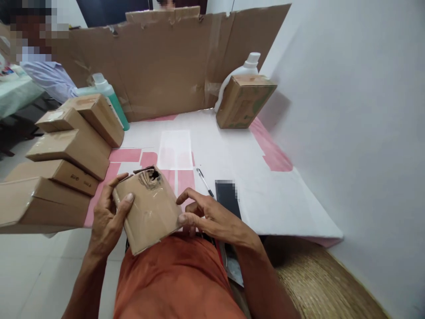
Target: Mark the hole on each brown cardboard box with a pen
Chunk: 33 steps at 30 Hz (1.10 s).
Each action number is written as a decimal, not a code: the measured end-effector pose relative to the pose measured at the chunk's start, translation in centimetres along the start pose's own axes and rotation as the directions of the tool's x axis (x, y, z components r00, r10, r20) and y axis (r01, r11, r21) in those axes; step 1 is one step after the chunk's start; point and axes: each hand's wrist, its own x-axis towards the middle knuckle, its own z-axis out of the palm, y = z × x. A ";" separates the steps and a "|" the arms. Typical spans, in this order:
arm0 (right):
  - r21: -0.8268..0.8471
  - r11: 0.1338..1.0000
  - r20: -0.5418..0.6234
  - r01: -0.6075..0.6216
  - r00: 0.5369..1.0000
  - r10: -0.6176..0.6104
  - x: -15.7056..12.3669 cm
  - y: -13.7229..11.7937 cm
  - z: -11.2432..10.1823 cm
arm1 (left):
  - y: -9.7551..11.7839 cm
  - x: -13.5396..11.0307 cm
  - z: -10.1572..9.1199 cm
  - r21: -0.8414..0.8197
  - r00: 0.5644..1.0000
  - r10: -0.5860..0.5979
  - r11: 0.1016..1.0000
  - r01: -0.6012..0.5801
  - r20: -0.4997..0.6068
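A small brown cardboard box (149, 217) is tilted over the table's front edge, close to my body. At its far end the card is torn and crumpled around a dark hole. My left hand (111, 206) grips the left side of the box, thumb on the top face and fingers around the edge. On the opposite side, my right hand (201, 212) has its thumb and index finger at the right edge, curled and apart; whether they press firmly on it I cannot tell. Just beyond my right hand lie a pen (205, 181) and a dark phone-like slab (227, 197).
Several cardboard boxes (71, 150) line the left side, with a green liquid bottle (114, 104) behind. A white jug (250, 64) and an upright box (245, 102) stand back right. A cardboard screen (159, 66) closes the rear; a white wall (358, 124) bounds the right. Another person's sleeve (49, 77) shows back left.
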 end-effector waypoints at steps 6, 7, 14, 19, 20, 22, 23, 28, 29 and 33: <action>-0.284 0.939 -0.415 0.196 0.858 -0.304 1.2 -1.4 1.3 | 0.8 -1.3 0.7 0.028 0.987 0.102 0.994 -0.106 0.126; -0.316 0.922 -0.405 0.225 0.847 -0.345 1.6 -1.6 1.7 | 0.9 -1.5 0.6 0.030 0.983 0.123 0.991 -0.129 0.134; -0.437 0.834 -0.427 0.338 0.738 -0.523 2.9 -1.0 6.1 | 2.6 -2.4 0.2 0.187 0.992 0.123 0.974 -0.128 0.039; -0.506 0.796 -0.455 0.333 0.681 -0.574 2.5 -1.0 8.0 | 3.7 -1.9 0.1 0.394 0.963 0.263 0.880 -0.264 0.057; -0.514 0.790 -0.451 0.333 0.679 -0.579 2.4 -1.0 8.1 | 3.8 -1.9 0.0 0.415 0.961 0.267 0.869 -0.270 0.066; -0.528 0.781 -0.447 0.333 0.674 -0.589 2.4 -1.1 8.4 | 3.9 -2.0 -0.2 0.437 0.965 0.253 0.862 -0.258 0.071; -0.535 0.775 -0.445 0.335 0.668 -0.596 2.5 -1.2 8.5 | 3.9 -2.1 -0.2 0.441 0.967 0.244 0.862 -0.249 0.069; -0.561 0.753 -0.473 0.343 0.613 -0.632 2.9 -1.0 8.7 | 4.1 -2.4 0.2 0.456 0.958 0.278 0.846 -0.276 0.063; -0.561 0.755 -0.488 0.340 0.601 -0.633 3.0 -1.0 8.7 | 4.1 -2.3 0.3 0.468 0.953 0.296 0.835 -0.290 0.063; -0.525 0.777 -0.519 0.348 0.592 -0.616 3.5 -0.8 8.6 | 4.3 -2.2 0.7 0.515 0.912 0.409 0.774 -0.368 0.036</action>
